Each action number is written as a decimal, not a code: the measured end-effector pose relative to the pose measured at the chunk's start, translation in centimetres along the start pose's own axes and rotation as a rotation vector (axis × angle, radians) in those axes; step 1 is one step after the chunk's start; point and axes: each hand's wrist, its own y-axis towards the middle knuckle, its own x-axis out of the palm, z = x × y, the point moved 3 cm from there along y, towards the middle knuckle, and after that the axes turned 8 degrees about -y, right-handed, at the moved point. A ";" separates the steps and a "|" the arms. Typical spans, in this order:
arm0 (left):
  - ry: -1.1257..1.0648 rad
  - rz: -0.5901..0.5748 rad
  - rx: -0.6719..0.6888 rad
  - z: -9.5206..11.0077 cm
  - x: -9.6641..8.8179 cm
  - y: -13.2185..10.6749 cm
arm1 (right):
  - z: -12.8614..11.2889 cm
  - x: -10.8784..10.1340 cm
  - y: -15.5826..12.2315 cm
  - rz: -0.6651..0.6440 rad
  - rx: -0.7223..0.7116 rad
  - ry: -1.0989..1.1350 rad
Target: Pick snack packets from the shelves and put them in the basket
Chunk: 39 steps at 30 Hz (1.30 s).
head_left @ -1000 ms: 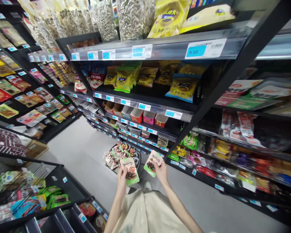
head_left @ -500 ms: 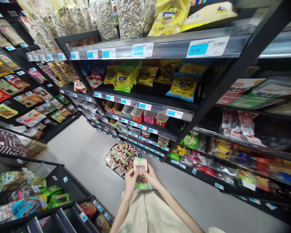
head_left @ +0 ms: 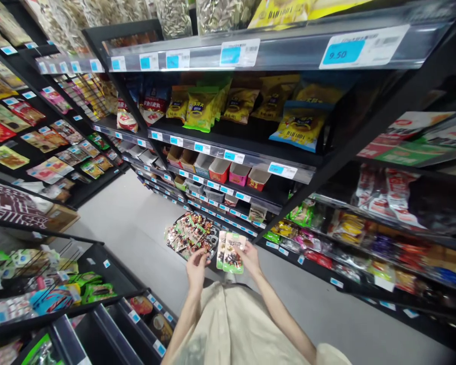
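Observation:
In front of my body, my right hand [head_left: 251, 257] grips snack packets [head_left: 233, 256], at least two overlapping, fanned side by side. They are pale at the top with dark printed characters, food pictures below and a green lower edge. Left of them my left hand [head_left: 196, 264] is raised, thumb and fingers drawn together; whether anything small sits between them cannot be made out. It is apart from the packets. Beyond both hands, a heap of similar small packets [head_left: 190, 233] fills a dark container [head_left: 214, 242] low down by the shelf, its near side partly behind my left fingers.
A tall shelf rack [head_left: 213, 134] with yellow snack bags [head_left: 201, 109] and open cardboard boxes [head_left: 219, 169] stands ahead. More racks continue on the right. A low display bin [head_left: 99, 271] is at the left. Grey floor [head_left: 125, 228] runs between them.
Both hands were together on one visible packet. Now my left hand has come away to the left, and my right hand holds the packets fanned out, farther right. The view has shifted slightly.

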 end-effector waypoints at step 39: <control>0.159 -0.112 0.048 -0.9 1.1 -1.5 | 0.6 5.4 -4.1 -0.164 -0.035 -0.039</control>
